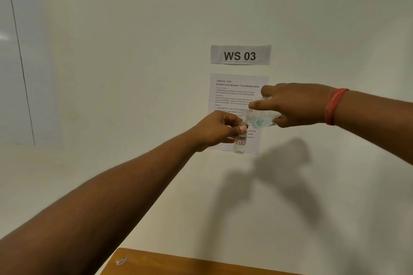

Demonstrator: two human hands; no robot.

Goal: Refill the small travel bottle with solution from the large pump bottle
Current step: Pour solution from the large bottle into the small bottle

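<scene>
My left hand [220, 129] grips the small clear travel bottle [240, 144] upright in mid air; it carries a label with a red frame and has clear liquid in its lower part. My right hand [297, 104] grips the large clear bottle [261, 118], tipped on its side with its open neck pointing left, just above the small bottle's mouth. A bluish label shows through the large bottle. No cap or pump is visible on either bottle. Both hands are held up in front of the wall.
A sign reading WS 03 [240, 55] and a printed task sheet [237, 96] hang on the pale wall behind the hands. A brown wooden table edge [178, 261] shows at the bottom. A grey panel [13, 51] stands at the left.
</scene>
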